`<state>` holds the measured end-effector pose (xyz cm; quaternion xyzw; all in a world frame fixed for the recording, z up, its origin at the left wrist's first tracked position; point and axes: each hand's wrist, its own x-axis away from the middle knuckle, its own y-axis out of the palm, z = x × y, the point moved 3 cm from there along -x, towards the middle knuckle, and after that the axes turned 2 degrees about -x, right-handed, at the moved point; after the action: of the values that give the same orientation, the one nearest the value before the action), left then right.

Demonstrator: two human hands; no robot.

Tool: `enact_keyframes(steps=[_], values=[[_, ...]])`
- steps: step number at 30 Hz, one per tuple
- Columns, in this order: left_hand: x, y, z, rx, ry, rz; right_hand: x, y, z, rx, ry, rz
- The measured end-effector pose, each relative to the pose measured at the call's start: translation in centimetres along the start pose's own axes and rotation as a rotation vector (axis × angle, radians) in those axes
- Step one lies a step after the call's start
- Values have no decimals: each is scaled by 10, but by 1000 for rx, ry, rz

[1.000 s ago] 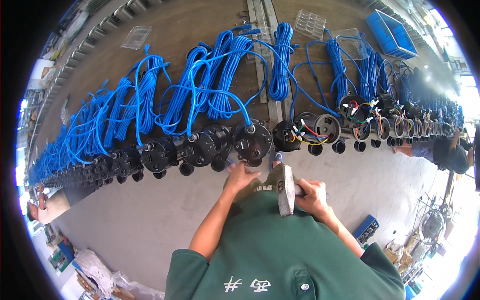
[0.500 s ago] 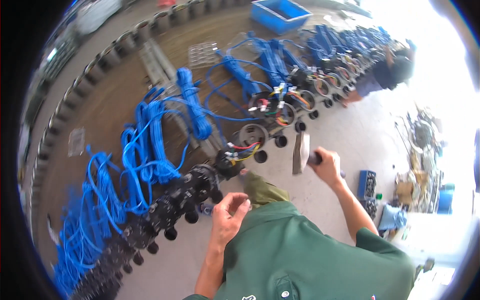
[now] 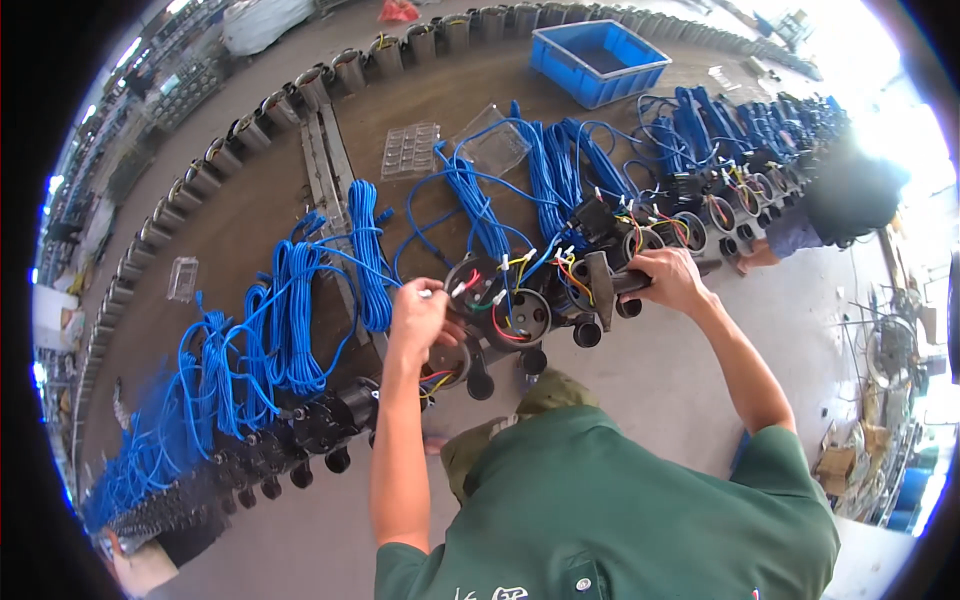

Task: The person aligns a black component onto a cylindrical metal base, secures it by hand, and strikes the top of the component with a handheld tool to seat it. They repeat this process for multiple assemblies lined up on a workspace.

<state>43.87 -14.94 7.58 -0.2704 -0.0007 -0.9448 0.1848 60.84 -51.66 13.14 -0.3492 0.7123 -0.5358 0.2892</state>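
Observation:
My right hand (image 3: 672,280) is closed round the handle of a hammer (image 3: 603,290), whose metal head stands over the row of round housings beside a black side outlet. At the front of the bench, my left hand (image 3: 418,322) has its fingers curled over a housing. A small white piece shows at these fingers, but what they grip is mostly hidden. Just right of that hand sits a black round cap (image 3: 464,275) with coloured wires and white tags. Next to it, a grey cylindrical housing (image 3: 522,314) faces up, with red and yellow wires inside.
Bundles of blue cable (image 3: 370,255) lie along the brown bench (image 3: 235,265). Farther back are a blue crate (image 3: 600,65) and a clear compartment tray (image 3: 410,150). Metal cylinders (image 3: 350,72) line the far edge. One person (image 3: 850,195) works at right; another person's hand (image 3: 135,565) shows at lower left.
My left hand has moved from in front of my body up to the housings. My right hand has brought the hammer from above the floor to the row. The view has shifted.

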Motion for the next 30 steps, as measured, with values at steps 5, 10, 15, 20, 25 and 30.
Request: enact_keyframes(steps=[5, 10, 15, 20, 25, 30], values=[[-9, 20, 29, 291, 121, 78, -24, -4, 42, -74, -232, 34], [2, 24, -8, 336, 291, 466, -59, -18, 22, -275, -308, -53], [-4, 37, -28, 117, 276, 659, -147, 50, -16, -83, -128, -581], [5, 10, -29, -394, 62, 513, -211, 74, 3, -210, -47, -313], [-33, 27, 4, -197, -194, -2, -226, 48, 180, -1043, 847, 319], [-25, 33, 6, -378, 363, 291, -181, 30, 92, -634, 417, 358]])
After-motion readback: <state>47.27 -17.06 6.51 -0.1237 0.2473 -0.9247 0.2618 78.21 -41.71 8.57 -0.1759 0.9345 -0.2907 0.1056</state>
